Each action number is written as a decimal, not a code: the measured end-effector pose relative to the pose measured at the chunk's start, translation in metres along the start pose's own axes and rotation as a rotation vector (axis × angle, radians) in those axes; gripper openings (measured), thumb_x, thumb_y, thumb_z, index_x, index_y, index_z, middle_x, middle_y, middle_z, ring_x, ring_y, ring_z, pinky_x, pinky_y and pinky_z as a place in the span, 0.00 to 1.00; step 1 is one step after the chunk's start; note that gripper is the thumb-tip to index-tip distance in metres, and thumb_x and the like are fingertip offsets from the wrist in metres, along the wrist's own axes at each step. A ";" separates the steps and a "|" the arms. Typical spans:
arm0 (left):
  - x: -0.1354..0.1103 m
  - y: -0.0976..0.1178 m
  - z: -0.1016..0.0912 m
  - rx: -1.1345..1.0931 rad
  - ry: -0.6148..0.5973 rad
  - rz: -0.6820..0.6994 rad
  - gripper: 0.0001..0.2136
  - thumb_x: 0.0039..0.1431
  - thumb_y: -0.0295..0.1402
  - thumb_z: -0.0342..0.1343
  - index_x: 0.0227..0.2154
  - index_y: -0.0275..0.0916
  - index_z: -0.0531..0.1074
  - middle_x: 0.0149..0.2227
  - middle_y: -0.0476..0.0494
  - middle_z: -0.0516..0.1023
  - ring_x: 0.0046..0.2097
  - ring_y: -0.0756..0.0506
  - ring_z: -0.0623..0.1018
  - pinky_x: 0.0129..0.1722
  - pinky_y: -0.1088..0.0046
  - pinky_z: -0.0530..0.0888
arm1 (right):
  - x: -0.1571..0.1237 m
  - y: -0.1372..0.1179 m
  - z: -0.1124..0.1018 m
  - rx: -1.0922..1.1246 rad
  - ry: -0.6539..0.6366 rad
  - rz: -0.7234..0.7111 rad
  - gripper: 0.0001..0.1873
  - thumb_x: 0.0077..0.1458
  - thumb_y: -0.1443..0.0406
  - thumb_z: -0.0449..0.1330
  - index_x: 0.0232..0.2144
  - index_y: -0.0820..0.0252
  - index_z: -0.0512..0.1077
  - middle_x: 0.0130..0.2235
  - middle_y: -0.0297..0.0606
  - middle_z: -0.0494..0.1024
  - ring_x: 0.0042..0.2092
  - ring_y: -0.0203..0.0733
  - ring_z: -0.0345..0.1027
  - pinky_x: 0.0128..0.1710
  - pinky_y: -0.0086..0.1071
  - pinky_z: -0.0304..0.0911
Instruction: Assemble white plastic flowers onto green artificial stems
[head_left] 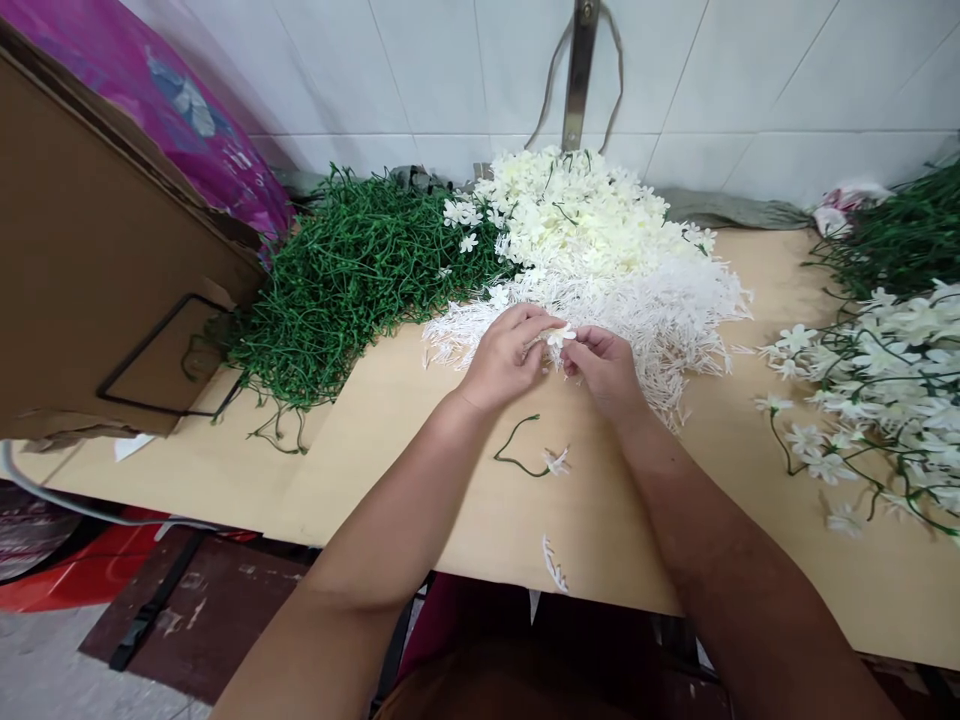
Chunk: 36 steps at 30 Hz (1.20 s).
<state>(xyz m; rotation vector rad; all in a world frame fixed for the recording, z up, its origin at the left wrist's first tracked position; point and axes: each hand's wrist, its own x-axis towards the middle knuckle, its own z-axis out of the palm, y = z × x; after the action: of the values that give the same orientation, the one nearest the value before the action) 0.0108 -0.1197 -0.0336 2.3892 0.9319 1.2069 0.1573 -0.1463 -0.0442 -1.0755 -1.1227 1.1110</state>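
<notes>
My left hand (504, 358) pinches a small white artificial flower (559, 338) between thumb and fingers. From the other side, my right hand (606, 368) has its fingertips closed at the flower's edge; anything smaller in them is hidden. Just beyond both hands lies a heap of thin white stamen pieces (652, 300), with a pile of loose cream-white blossoms (585, 215) behind it. On the table below my hands rests a green stem (517, 465) with a white piece (556, 462) at its end. Nearer the table edge is a white sprig (553, 563).
A tangle of green plastic stems (360, 270) spreads at the left, beside a cardboard box (97, 230) and a black wire frame (142, 350). Stemmed white flowers (900, 370) are heaped at the right, with more green stems (900, 230) behind. A tiled wall (435, 70) bounds the tan table (360, 480).
</notes>
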 end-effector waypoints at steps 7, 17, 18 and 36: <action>0.001 -0.003 0.005 -0.189 0.083 -0.332 0.05 0.53 0.28 0.52 0.29 0.37 0.72 0.31 0.47 0.74 0.35 0.50 0.72 0.36 0.73 0.70 | -0.001 0.000 0.004 0.098 -0.053 -0.039 0.06 0.44 0.63 0.63 0.26 0.59 0.72 0.22 0.29 0.73 0.24 0.31 0.63 0.28 0.29 0.62; 0.000 0.002 0.006 -0.202 -0.034 -0.454 0.12 0.57 0.35 0.48 0.21 0.37 0.64 0.22 0.50 0.65 0.27 0.51 0.65 0.29 0.74 0.63 | -0.004 0.003 0.006 0.004 0.094 -0.127 0.10 0.44 0.60 0.64 0.29 0.59 0.71 0.25 0.33 0.77 0.28 0.36 0.70 0.32 0.35 0.69; 0.000 0.002 0.006 -0.175 -0.054 -0.444 0.12 0.56 0.35 0.47 0.20 0.38 0.63 0.21 0.51 0.63 0.27 0.51 0.64 0.28 0.74 0.61 | -0.004 0.004 0.007 -0.041 0.101 -0.148 0.09 0.45 0.60 0.63 0.29 0.59 0.71 0.25 0.33 0.76 0.28 0.36 0.70 0.32 0.35 0.68; -0.001 0.008 0.006 0.078 -0.171 -0.300 0.13 0.55 0.33 0.46 0.17 0.39 0.55 0.20 0.51 0.60 0.26 0.50 0.62 0.27 0.72 0.58 | -0.006 0.003 0.004 -0.666 0.205 -0.379 0.05 0.49 0.67 0.57 0.22 0.58 0.68 0.28 0.37 0.73 0.30 0.38 0.64 0.34 0.35 0.63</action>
<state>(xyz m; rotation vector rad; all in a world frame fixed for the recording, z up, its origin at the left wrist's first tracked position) 0.0184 -0.1257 -0.0333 2.2627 1.2444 0.8567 0.1528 -0.1516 -0.0473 -1.3673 -1.4959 0.3114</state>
